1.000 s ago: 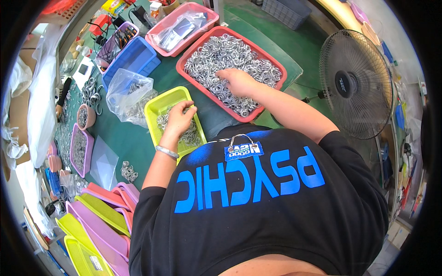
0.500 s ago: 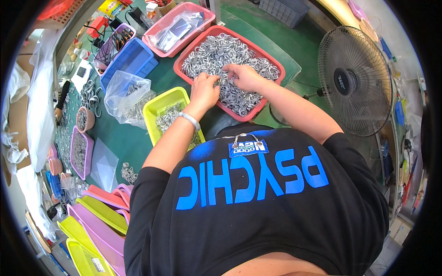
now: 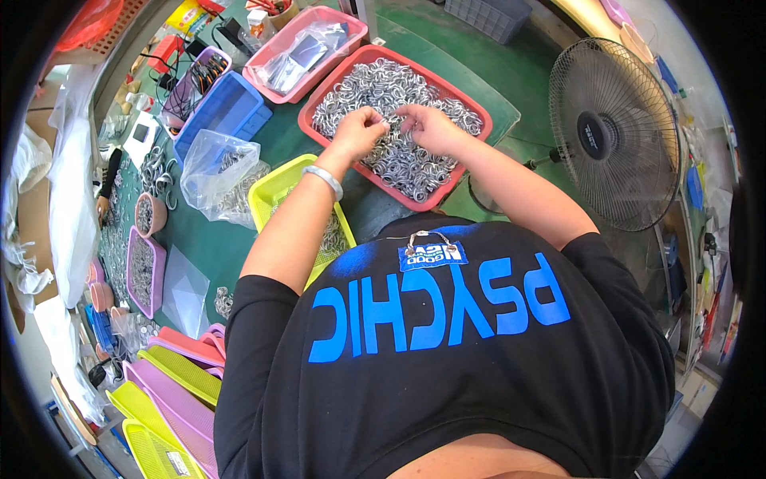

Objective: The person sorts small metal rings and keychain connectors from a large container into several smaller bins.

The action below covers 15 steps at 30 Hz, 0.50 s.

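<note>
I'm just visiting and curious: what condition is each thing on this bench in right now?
Red tray: heaped with metal rings.
Left hand: pinching rings over it.
Right hand: pinching rings too.
Yellow tray: partly filled.
Plastic bag: open, some rings inside.
Fan: upright; spinning unclear.

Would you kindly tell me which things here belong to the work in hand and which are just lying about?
In use: left hand, right hand, metal rings, red tray, yellow tray.
Lying about: fan, blue bin, pink tray, plastic bag.
</note>
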Each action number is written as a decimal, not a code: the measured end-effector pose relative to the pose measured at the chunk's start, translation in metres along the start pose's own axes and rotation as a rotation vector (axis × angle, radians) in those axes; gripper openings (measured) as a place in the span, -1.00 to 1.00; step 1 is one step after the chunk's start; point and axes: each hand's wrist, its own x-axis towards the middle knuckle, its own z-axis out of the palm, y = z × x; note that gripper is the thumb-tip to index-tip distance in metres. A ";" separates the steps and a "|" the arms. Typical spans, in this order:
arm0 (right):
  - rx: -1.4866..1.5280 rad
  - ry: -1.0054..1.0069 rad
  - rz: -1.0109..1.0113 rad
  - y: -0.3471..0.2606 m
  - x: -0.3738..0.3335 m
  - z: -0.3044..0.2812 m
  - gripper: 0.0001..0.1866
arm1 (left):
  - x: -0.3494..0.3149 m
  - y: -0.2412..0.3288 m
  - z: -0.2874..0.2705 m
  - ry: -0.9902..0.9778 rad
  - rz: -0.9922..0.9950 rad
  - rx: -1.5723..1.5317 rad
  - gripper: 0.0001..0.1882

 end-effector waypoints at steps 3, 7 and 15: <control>0.425 -0.021 0.185 -0.011 -0.002 -0.009 -0.52 | -0.004 0.015 -0.010 -0.129 -0.174 -0.596 -0.89; 0.710 -0.044 0.213 -0.014 -0.001 -0.013 -0.52 | -0.013 0.026 -0.021 -0.254 -0.220 -0.994 -0.89; 0.613 0.000 -0.066 -0.052 -0.006 -0.016 -0.48 | -0.021 0.023 -0.021 -0.302 -0.256 -1.236 -0.76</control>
